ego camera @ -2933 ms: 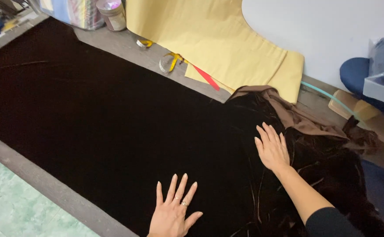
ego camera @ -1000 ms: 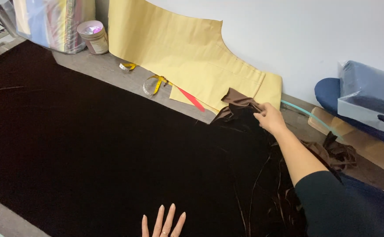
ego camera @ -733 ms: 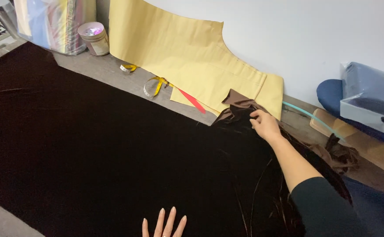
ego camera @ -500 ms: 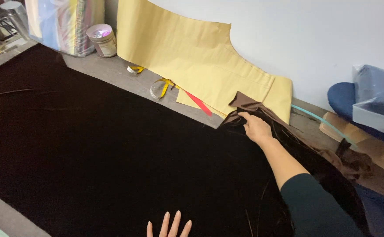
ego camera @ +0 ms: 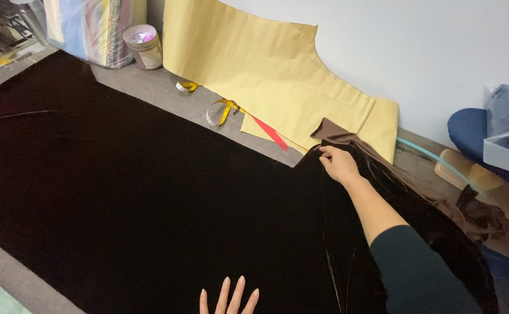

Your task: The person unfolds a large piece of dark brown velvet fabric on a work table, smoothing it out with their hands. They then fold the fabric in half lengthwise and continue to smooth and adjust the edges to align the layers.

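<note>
right arm [ego camera: 417, 267]: dark long sleeve | wrist bare | hands bare, no gloves

Right hand [ego camera: 339, 164] reaching forward, far out, knuckles up, fingers [ego camera: 326, 152] curled down and bunched at tips. Right forearm bare, stretched diagonally; dark sleeve from elbow back. Left hand [ego camera: 229, 299] at bottom edge of view, palm down, only three fingers showing, straight, slightly spread, pointing away. Left wrist out of view.
</note>
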